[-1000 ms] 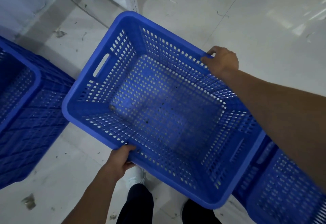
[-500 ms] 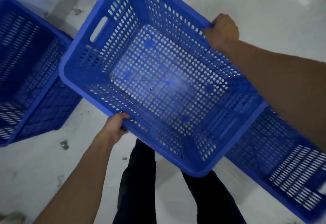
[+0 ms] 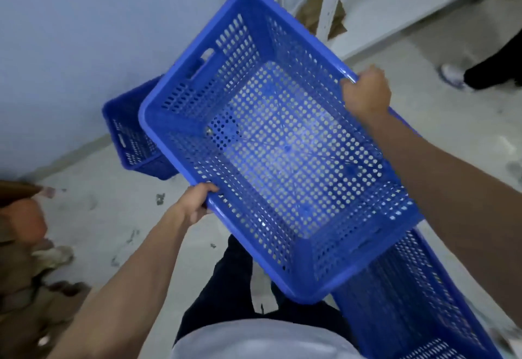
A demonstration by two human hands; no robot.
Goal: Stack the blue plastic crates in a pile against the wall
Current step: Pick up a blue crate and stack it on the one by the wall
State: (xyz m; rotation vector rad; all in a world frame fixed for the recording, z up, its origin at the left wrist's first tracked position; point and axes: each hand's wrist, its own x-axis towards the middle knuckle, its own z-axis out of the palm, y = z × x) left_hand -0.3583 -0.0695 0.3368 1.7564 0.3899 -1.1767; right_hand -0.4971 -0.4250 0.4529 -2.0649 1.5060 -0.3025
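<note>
I hold an empty blue perforated crate (image 3: 279,144) in the air, tilted, its open top facing me. My left hand (image 3: 197,203) grips its near long rim. My right hand (image 3: 365,94) grips the far long rim. A second blue crate (image 3: 128,135) stands on the floor against the pale wall (image 3: 84,48), partly hidden behind the held crate. A third blue crate (image 3: 418,302) lies on the floor at the lower right, under the held one.
A white metal shelf frame (image 3: 330,5) stands at the top right by the wall. Another person's shoe and dark trouser leg (image 3: 480,73) are at the right edge. Brownish clutter (image 3: 25,245) fills the left edge. My own legs (image 3: 234,282) are below the crate.
The crate has been lifted higher and carried toward the wall. The floor crate on the left now looks smaller and lies behind the held crate's corner. Both hands keep their grip.
</note>
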